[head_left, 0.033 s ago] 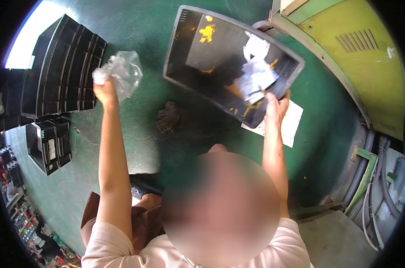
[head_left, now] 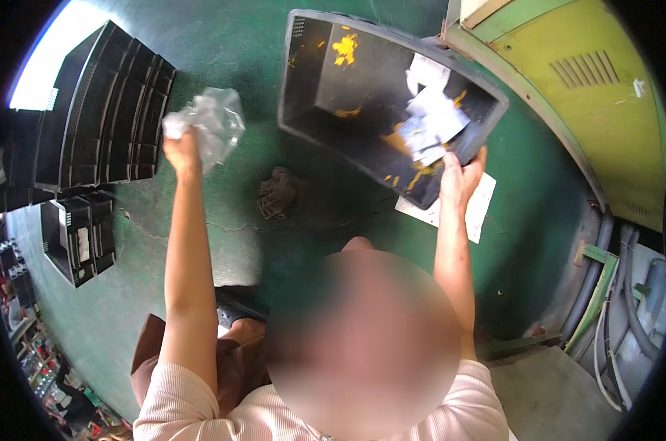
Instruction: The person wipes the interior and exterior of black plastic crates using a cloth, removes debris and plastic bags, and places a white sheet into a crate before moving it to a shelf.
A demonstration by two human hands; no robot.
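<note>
**Tilted black crate in one hand, crumpled clear bag in the other**

Containers first. Black plastic crate — large, rectangular, held up off the green floor and tipped so its open inside faces the camera. Inside: white paper scraps bunched toward the lower right corner, plus yellow-orange smears on the base and walls. Left of view, a stack of black trays sits on the floor, nested on edge; below it a smaller black bin with a pale label, contents not readable.

Hands. Right hand — arm stretched up and forward, fingers clamped on the crate's lower right corner rim, thumb over the edge. Crate is carried by this hand alone. Left hand — arm also extended forward, fist closed round a crumpled clear plastic bag, which bulges out above and to the right of the knuckles. The two hands are well apart, crate and bag not touching.

On the floor between the arms: a brownish rag clump. A white paper sheet lies flat on the floor just beside the right wrist, partly under the crate corner. Green-yellow machine cabinet at upper right, grey cables along its base.
</note>
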